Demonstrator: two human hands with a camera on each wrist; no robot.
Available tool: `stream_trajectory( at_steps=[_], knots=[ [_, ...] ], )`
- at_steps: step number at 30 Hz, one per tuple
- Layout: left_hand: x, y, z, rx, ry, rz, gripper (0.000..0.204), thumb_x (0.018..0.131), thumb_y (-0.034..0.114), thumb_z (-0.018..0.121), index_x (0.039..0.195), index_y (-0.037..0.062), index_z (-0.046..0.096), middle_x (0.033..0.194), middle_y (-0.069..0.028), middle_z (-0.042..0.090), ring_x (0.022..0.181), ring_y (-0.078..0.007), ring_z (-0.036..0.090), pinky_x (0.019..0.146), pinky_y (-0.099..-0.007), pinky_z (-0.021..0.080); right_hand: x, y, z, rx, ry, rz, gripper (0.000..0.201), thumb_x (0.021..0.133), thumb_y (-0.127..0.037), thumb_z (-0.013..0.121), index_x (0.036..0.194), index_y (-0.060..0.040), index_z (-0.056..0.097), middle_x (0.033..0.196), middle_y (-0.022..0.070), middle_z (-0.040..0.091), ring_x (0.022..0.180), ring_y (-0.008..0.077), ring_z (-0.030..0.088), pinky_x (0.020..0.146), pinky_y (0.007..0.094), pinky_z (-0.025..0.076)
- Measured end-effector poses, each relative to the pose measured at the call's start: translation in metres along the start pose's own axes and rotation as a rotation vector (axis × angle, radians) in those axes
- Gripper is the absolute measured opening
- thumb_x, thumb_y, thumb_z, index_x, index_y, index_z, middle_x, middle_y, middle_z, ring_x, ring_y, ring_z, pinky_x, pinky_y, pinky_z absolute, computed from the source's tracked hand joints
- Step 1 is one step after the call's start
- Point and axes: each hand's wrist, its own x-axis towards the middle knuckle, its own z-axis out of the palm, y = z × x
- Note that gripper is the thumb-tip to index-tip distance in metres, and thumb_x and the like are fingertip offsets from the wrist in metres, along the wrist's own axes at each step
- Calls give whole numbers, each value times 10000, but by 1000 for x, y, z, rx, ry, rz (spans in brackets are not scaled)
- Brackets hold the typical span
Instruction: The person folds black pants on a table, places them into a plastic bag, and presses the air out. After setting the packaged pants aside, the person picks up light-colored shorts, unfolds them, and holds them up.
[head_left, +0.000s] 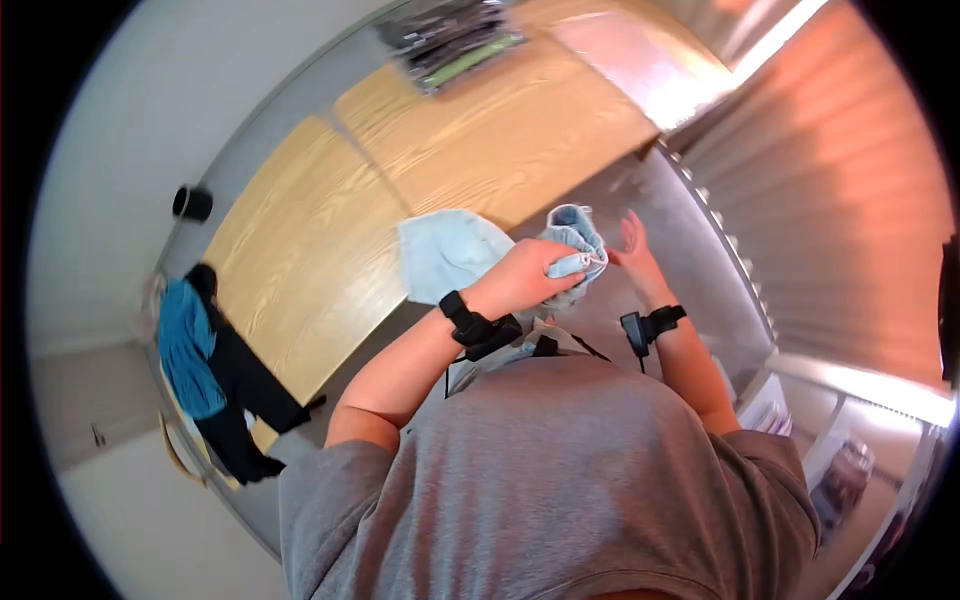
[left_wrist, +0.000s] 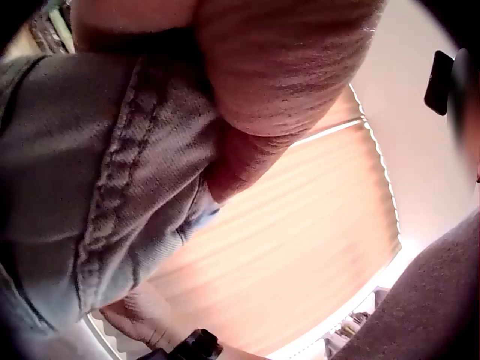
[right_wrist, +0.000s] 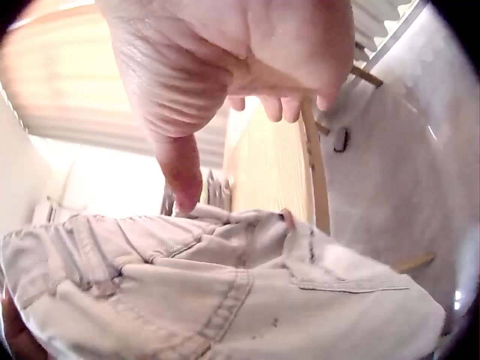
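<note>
While a person in a grey T-shirt stands at a wooden worktop, the left hand clenches a bunched pair of pale blue jeans, lifted in the air above the worktop's near edge. Just beside the jeans, the right hand hangs released, fingers spread and holding nothing; its wrist view shows the thumb close over the denim waistband. Another light blue garment lies flat on the worktop. 1 dark stack of items sits at the far end. Judging by the grip, the denim is being gathered for straightening; a second hold by the free hand seems called for.
</note>
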Motion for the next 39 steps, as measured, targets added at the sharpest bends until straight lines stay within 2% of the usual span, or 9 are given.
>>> stream_trajectory(
  at_steps=[3,6,9,14,18,28,31,36,39],
  knots=[
    [24,39,25,12,-143,101,244,837,171,674,1026,18,649,838,-78,666,737,-115,578,672,-268,467,-27,-13,-67,306,58,-67,896,713,-199,796,1405,-25,254,1407,193,367,1312,270,351,1044,358,331],
    [50,75,41,-150,-195,-13,219,844,153,664,1007,8,651,860,-39,659,794,-97,585,721,-253,474,-59,-45,-116,395,-166,-204,633,767,-186,743,1294,-6,442,1194,58,566,1085,131,531,969,289,398],
    [75,96,42,-76,-185,12,187,845,153,675,974,19,661,872,5,657,806,-69,577,722,-237,466,-85,-59,-154,545,-241,-137,557,792,-169,711,1259,17,472,1166,55,585,1032,122,561,923,283,436],
    [138,111,38,58,-79,67,217,850,161,668,1007,11,658,926,-4,664,851,-79,589,790,-241,454,-103,-84,-212,586,2,-221,348,851,-142,636,1144,32,565,1041,49,647,938,107,600,860,267,466],
    [182,115,34,47,-149,139,253,845,170,675,1041,12,655,954,-15,668,866,-83,587,810,-243,448,-134,-141,-218,435,111,-315,313,857,-148,628,1114,27,591,1018,30,650,928,90,591,830,250,459],
    [214,122,50,433,-150,261,275,921,230,583,1046,-7,640,934,-9,664,857,-109,570,785,-268,449,-121,-147,-242,-26,377,-299,381,814,-133,631,1170,-13,567,1049,31,633,984,95,561,884,262,429],
    [202,124,40,222,-248,155,275,918,229,587,1060,-2,634,960,-5,659,880,-105,568,821,-265,437,-126,-146,-241,-62,299,-346,421,795,-154,664,1173,-1,558,1038,38,630,993,97,559,885,263,430],
    [195,120,18,50,-450,-43,340,891,292,624,1089,16,642,966,-4,656,870,-76,576,806,-246,450,-131,-135,-248,286,-163,-247,402,808,-209,700,1106,41,598,1034,63,647,945,112,591,847,273,456],
    [212,98,25,89,-316,-70,353,891,310,621,1085,16,644,953,2,657,861,-75,573,785,-244,452,-103,-125,-241,350,33,-217,342,820,-217,703,1026,48,643,951,63,670,827,101,609,760,250,483]
  ],
)
